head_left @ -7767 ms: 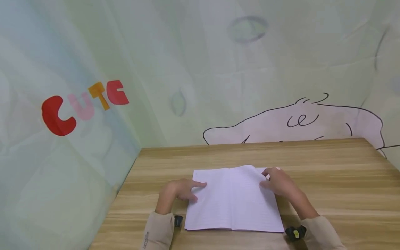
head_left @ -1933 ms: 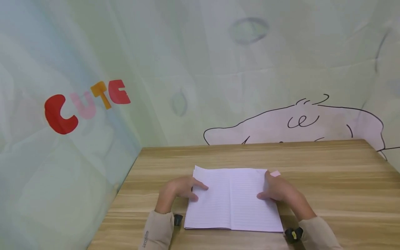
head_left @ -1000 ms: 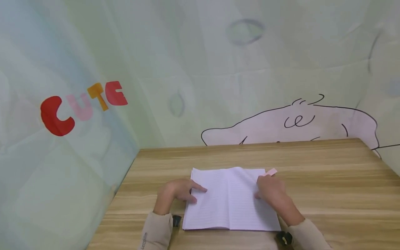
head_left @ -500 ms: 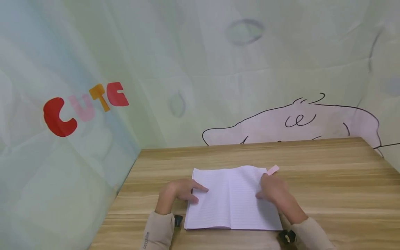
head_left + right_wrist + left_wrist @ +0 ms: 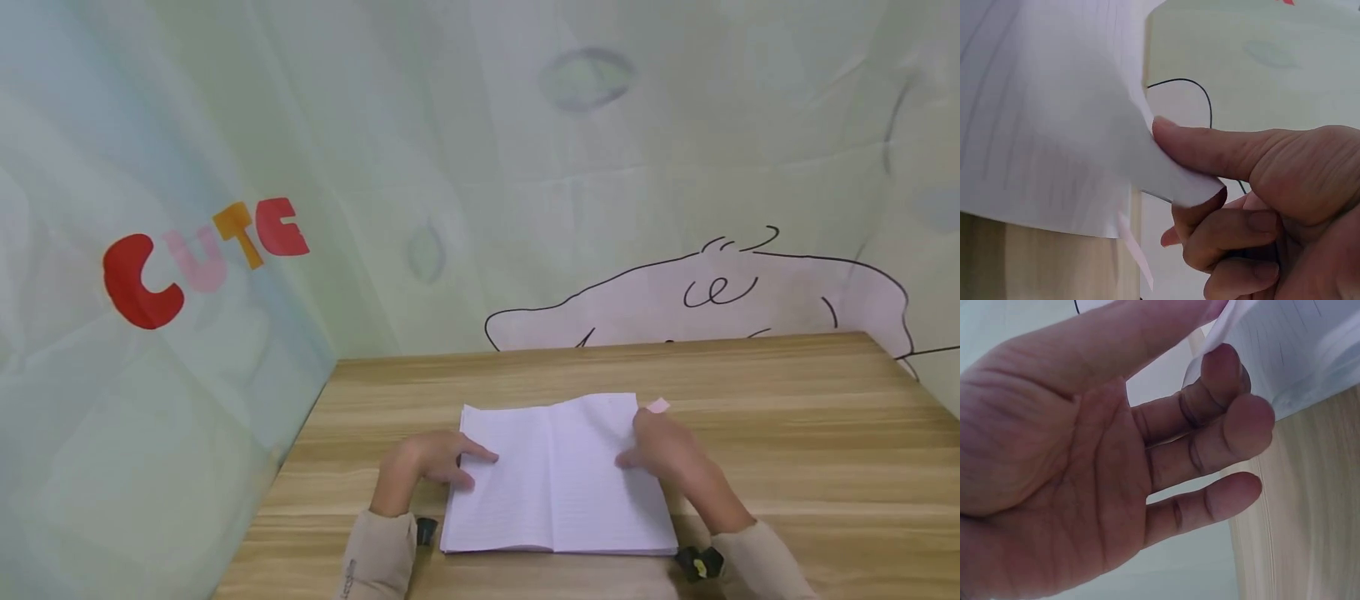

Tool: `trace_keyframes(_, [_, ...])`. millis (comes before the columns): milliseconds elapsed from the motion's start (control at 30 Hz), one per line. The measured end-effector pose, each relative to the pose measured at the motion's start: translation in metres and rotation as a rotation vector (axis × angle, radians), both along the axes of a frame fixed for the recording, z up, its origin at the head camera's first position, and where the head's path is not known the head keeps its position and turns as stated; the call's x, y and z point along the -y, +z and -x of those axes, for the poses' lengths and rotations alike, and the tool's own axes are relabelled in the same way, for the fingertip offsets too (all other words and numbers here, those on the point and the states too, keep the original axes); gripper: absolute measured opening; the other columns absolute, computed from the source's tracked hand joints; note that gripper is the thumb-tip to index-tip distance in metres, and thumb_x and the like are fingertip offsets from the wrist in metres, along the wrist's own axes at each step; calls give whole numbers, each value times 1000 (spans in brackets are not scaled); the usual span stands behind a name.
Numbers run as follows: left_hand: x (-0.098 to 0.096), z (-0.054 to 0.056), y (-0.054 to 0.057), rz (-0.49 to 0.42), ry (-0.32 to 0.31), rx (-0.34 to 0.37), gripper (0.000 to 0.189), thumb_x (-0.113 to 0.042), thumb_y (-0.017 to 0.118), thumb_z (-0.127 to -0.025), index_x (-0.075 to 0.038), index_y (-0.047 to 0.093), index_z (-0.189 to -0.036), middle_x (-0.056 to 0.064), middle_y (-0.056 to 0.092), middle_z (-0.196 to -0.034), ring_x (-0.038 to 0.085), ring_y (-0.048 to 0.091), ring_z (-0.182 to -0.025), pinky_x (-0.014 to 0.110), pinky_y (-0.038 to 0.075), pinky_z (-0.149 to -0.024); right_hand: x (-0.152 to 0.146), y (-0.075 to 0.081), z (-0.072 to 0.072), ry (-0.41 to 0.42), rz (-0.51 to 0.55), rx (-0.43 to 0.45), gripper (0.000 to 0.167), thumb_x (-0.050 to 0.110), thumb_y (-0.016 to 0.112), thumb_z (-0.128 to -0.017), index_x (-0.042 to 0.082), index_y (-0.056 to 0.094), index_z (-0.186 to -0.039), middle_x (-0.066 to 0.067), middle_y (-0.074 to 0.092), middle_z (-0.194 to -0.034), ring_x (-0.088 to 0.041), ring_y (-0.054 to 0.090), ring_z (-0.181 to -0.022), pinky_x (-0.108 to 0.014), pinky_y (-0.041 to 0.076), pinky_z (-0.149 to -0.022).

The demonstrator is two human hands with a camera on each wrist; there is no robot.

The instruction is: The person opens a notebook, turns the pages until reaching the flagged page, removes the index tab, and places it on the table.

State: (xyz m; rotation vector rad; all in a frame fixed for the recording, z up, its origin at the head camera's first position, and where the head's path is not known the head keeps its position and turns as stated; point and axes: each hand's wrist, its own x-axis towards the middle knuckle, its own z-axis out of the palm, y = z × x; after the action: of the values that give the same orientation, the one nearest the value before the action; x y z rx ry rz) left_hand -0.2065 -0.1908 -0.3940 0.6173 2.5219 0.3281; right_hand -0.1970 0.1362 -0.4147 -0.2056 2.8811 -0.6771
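Observation:
An open notebook (image 5: 517,500) with lined white pages lies on the table. My left hand (image 5: 431,458) rests at its left edge, with thumb and forefinger on the page; in the left wrist view the other fingers (image 5: 1210,503) are loosely bent near the paper's edge. At the far right corner, my right hand (image 5: 667,450) pinches a raised right page (image 5: 1085,125); the thumb lies over the paper and the other fingers curl beneath. A pale pink strip (image 5: 658,406) sticks out past the notebook's right edge; cannot tell how it is attached.
The table (image 5: 787,433) has a wood-grain top. A cloth-like wall (image 5: 450,167) stands behind and to the left, bearing coloured letters (image 5: 142,283) and a line drawing of an animal (image 5: 750,300). A dark camera (image 5: 701,564) sits at my right wrist.
The right page's far corner has risen since half a second ago, and my right hand has shifted slightly up with it, covering more of the pink strip. My left hand stays put.

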Motion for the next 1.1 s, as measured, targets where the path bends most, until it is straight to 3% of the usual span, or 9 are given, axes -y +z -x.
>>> trace_keyframes(100, [1, 0, 0, -3, -6, 3, 49, -8, 75, -87, -18, 67, -133, 6, 63, -124, 17, 50, -97, 35, 45, -92, -3, 5, 1, 9, 49, -5, 50, 23, 85, -77, -11, 59, -102, -10, 58, -82, -25, 54, -72, -42, 49, -66])
trace_keyframes(200, [1, 0, -1, -2, 0, 8, 48, -8, 75, -87, -19, 67, -133, 6, 62, -126, 15, 49, -97, 34, 45, -92, -7, 7, 2, 23, 110, -5, 60, 23, 84, -78, -15, 56, -115, -16, 62, -93, -28, 59, -82, -45, 52, -72])
trace_keyframes(333, [1, 1, -3, -18, 25, 30, 48, -7, 74, -88, -20, 67, -134, 5, 60, -112, 13, 47, -77, 28, 44, -70, -11, 9, 4, 35, 201, 14, 73, 18, 82, -82, -16, 45, -135, -24, 64, -109, -32, 62, -94, -50, 53, -81])
trace_keyframes(433, [1, 1, -5, -28, 38, 48, 49, -6, 74, -88, -20, 66, -134, 5, 57, -106, 11, 42, -64, 25, 37, -58, -11, 9, 4, 53, 219, 20, 82, 17, 81, -84, -11, 36, -146, -28, 62, -119, -38, 61, -103, -53, 51, -87])
trace_keyframes(600, [2, 0, -5, -43, 38, 54, 49, -5, 73, -88, -20, 66, -135, 5, 57, -109, 10, 42, -64, 24, 37, -58, -10, 7, 3, 85, 214, 7, 94, 15, 81, -84, 4, 24, -158, -34, 46, -143, -49, 50, -123, -61, 45, -94])
trace_keyframes(733, [3, -1, -4, -60, 53, 65, 50, -4, 73, -88, -19, 66, -135, 6, 58, -108, 10, 40, -57, 23, 36, -54, -8, 8, 2, 93, 234, 53, 88, 14, 79, -86, 5, 28, -157, -28, 62, -117, -34, 62, -97, -48, 52, -80])
trace_keyframes(833, [3, -2, -4, -59, 63, 73, 49, -4, 73, -89, -19, 66, -135, 6, 58, -109, 10, 40, -56, 23, 36, -53, -7, 10, 2, 118, 264, 108, 79, 17, 77, -88, -2, 35, -153, -13, 64, -97, -24, 57, -84, -39, 50, -71])
trace_keyframes(933, [4, -2, -4, -58, 65, 79, 49, -5, 73, -89, -20, 66, -135, 6, 58, -107, 10, 40, -55, 23, 37, -53, -7, 11, 1, 183, 329, 140, 73, 19, 76, -90, -5, 41, -148, -8, 61, -89, -21, 54, -79, -36, 47, -65])
trace_keyframes(1100, [3, 2, -3, -74, 59, 83, 48, -4, 72, -90, -19, 65, -135, 1, 51, -82, 9, 38, -53, 22, 35, -52, -7, 16, 3, 319, 418, 125, 55, 22, 73, -92, 0, 56, -139, -4, 54, -75, -17, 49, -66, -29, 40, -57])
